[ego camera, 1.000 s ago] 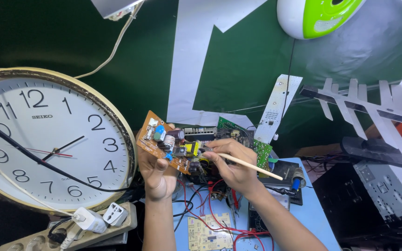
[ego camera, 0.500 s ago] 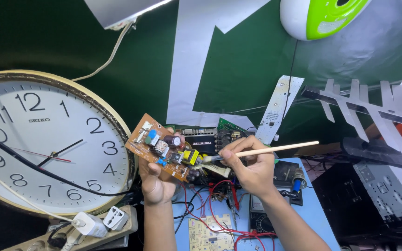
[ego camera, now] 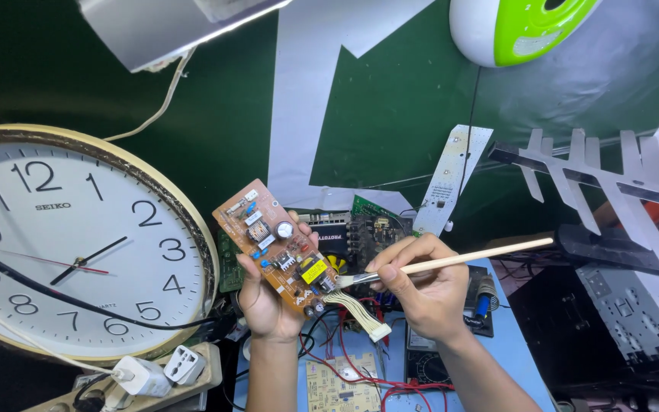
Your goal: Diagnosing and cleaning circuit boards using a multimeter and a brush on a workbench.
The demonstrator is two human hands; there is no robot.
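Observation:
My left hand [ego camera: 267, 302] holds up a brown circuit board [ego camera: 274, 246] by its lower edge, tilted, with its component side toward me. The board carries a yellow transformer, blue parts and a silver capacitor. A white ribbon cable [ego camera: 360, 311] hangs from its lower right corner. My right hand [ego camera: 421, 288] grips a small brush with a pale wooden handle [ego camera: 467, 257]; its bristles touch the board's lower right end, beside the yellow part.
A large round wall clock [ego camera: 70, 244] leans at the left. A power strip with white plugs [ego camera: 154, 372] lies below it. Green circuit boards [ego camera: 379, 229], red wires [ego camera: 352, 366] and a multimeter sit on the blue table [ego camera: 509, 358]. A black metal chassis [ego camera: 634, 313] stands right; a lamp [ego camera: 169, 27] hangs overhead.
The board has turned more upright and risen a little. The brush handle has swung from pointing down-right to pointing up-right, with the bristles staying on the board's lower end.

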